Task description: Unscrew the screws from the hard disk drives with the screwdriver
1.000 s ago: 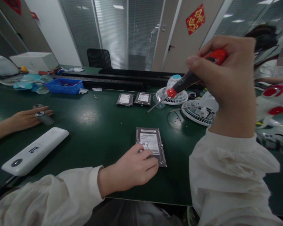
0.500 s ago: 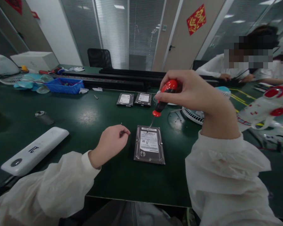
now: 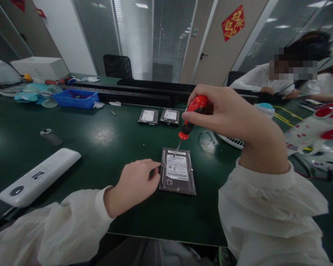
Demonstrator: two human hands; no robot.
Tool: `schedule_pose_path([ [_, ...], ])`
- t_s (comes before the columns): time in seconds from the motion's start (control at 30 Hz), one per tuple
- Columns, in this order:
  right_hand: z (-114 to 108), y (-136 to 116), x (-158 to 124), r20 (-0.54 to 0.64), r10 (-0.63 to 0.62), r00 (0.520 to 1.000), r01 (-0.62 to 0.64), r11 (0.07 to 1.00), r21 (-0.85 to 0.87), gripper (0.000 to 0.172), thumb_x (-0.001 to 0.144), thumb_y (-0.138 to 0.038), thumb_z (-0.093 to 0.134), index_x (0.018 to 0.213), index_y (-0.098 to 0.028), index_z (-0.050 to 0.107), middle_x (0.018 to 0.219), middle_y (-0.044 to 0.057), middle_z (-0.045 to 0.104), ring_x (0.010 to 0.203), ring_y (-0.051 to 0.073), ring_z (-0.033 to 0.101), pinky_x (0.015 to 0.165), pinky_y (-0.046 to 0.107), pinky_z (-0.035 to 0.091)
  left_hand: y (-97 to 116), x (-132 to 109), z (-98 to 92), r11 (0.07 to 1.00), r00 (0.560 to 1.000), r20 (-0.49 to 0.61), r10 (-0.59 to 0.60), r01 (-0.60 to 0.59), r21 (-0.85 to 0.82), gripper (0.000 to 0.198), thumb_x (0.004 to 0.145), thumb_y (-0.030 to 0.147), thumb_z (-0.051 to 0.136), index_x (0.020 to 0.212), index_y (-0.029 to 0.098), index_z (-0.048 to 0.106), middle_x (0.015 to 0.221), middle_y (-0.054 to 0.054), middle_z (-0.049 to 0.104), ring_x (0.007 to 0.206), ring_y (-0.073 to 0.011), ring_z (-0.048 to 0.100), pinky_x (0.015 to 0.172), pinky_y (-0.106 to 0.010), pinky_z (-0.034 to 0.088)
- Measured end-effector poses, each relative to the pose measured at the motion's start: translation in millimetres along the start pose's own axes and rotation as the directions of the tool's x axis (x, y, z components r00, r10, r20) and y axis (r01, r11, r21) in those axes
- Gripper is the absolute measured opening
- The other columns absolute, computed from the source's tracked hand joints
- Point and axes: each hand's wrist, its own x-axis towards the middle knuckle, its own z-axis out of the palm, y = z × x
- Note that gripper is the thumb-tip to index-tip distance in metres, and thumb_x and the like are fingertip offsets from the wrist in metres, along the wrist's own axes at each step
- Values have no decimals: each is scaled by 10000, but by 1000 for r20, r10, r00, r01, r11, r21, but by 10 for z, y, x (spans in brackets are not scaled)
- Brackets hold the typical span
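In our right hand (image 3: 224,114) we are holding a screwdriver (image 3: 187,127), our fingers pinching its red and black handle. The screwdriver is tilting, its handle leaning up and to the right, and its tip is pointing down at the upper part of a hard drive (image 3: 179,170) (we cannot tell whether the metal is touching it). The hard drive is lying flat on the dark green surface (image 3: 122,144), directly in front of us. Our left hand (image 3: 134,184) is resting just beside the left edge of the drive, its fingers curling toward the thumb; whether they are pinching anything, we cannot tell. Farther back, a second drive (image 3: 148,116) and a third drive (image 3: 170,116) are lying side by side. On our left, a long white device (image 3: 41,175) is lying near us, a metal cylinder (image 3: 52,138) is sitting just beyond it, and a blue basket (image 3: 74,104) is standing farther off. Across from us, on the right, a person in white (image 3: 256,77) is leaning over the surface.
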Motion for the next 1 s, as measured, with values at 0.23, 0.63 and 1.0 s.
schedule_pose_path([
  [0.23,31,-59,21,-7,-32,999,33,992,122,165,845,-372,649,881,-225,582,814,12,595,705,152,498,675,323,389,-1,26,13,999,999,33,-12,11,32,314,941,223,495,1029,268,793,957,-20,780,837,-230,728,686,-337,537],
  [0.63,113,-38,53,53,-41,998,31,985,168,150,857,-368,664,882,-232,605,816,11,623,704,149,509,655,315,395,1,12,18,1000,999,36,-6,5,9,331,935,211,489,1063,266,789,1023,-18,793,869,-224,734,716,-336,547],
  [1.0,137,-35,69,69,-59,996,49,989,138,153,867,-324,660,889,-197,578,812,9,610,705,133,513,662,304,391,-1,14,20,1000,999,38,10,-10,-1,356,936,200,474,1109,266,778,988,-12,780,838,-217,722,702,-334,530],
])
